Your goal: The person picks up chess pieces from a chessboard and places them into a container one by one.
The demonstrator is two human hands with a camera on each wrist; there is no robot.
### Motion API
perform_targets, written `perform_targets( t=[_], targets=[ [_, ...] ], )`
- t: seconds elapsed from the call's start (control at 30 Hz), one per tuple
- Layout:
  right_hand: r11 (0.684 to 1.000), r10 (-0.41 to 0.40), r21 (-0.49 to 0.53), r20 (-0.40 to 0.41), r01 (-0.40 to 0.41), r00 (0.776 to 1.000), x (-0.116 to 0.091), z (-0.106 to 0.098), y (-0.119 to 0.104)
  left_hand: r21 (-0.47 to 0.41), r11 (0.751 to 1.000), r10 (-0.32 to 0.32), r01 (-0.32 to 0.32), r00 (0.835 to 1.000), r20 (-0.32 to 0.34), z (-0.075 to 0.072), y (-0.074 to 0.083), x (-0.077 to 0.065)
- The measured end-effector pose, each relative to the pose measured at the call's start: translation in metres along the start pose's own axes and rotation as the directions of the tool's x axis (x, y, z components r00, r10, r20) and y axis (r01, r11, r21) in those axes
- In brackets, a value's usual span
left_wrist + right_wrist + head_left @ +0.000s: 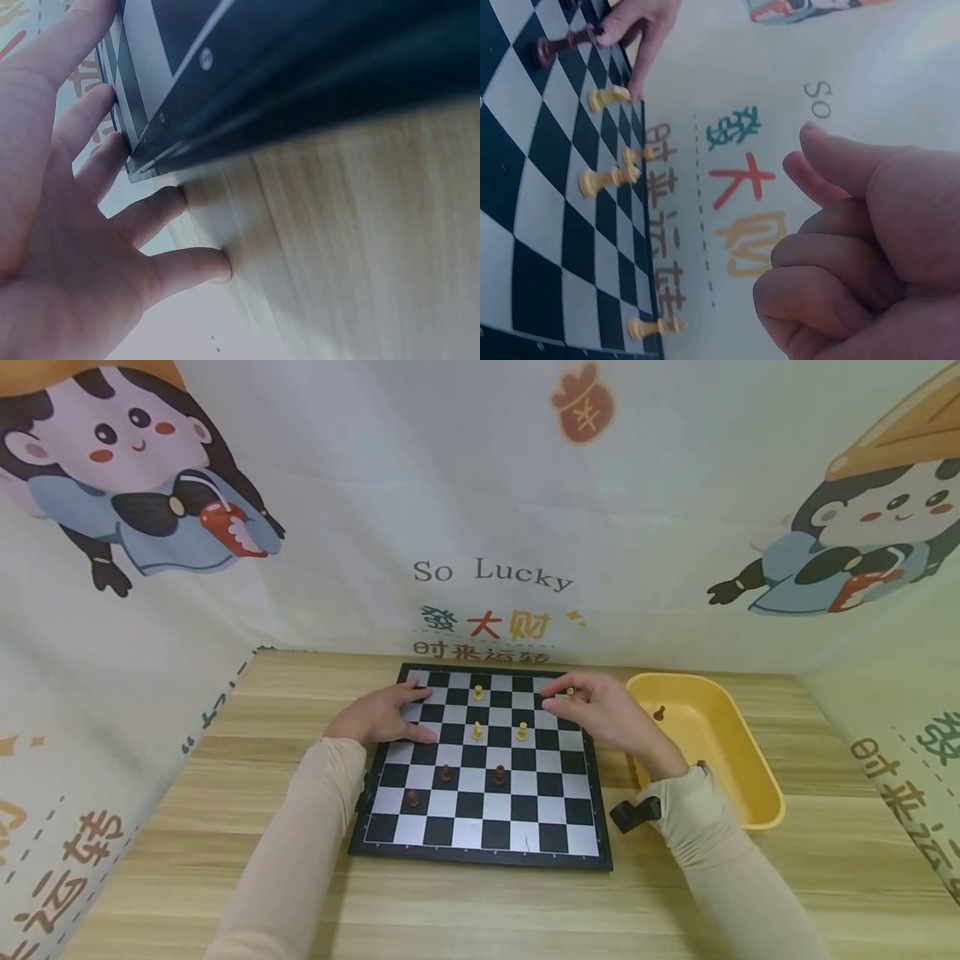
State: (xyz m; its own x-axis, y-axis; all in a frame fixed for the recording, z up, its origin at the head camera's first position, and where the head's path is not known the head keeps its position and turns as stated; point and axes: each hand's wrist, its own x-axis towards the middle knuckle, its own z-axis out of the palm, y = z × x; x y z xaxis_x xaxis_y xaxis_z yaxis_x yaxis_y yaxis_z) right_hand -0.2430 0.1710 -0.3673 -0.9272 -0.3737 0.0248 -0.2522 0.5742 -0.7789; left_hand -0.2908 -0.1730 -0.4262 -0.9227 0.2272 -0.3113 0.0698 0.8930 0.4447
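Note:
A black-and-white chessboard (pixel 480 835) lies on the table with several pale chess pieces (pixel 522 731) standing toward its far side. Three dark red-brown pieces (pixel 499 774) stand in the nearer left half. My left hand (pixel 382 714) lies spread at the board's left edge, thumb and fingertips over the border squares. Above the far right squares is my right hand (pixel 603 710), with thumb and index finger extended and a gap between their tips. Its other fingers curl toward the palm in the right wrist view, and no piece shows in it. One pale piece (pixel 656 328) stands close by, partly covered in the head view.
A yellow plastic tub (pixel 750 760) sits right of the board, with a small dark piece (pixel 659 713) inside. The wooden table (pixel 225 760) meets a printed cloth backdrop (pixel 337 568) behind the board and at both sides.

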Motion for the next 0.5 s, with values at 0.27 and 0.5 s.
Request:
perform_targets(
  t=[0.27,0.5],
  targets=[
    [1.000,-0.014,-0.003,0.048,0.015,0.999,-0.001,0.017,-0.006,-0.011,1.000,-0.004,0.004,1.000,0.003,0.000,-0.001,0.000],
    [0.998,-0.052,0.023,0.085,0.050,0.995,-0.001,0.030,-0.006,-0.004,1.000,0.001,-0.001,1.000,-0.001,0.000,-0.001,0.002]
  ],
)
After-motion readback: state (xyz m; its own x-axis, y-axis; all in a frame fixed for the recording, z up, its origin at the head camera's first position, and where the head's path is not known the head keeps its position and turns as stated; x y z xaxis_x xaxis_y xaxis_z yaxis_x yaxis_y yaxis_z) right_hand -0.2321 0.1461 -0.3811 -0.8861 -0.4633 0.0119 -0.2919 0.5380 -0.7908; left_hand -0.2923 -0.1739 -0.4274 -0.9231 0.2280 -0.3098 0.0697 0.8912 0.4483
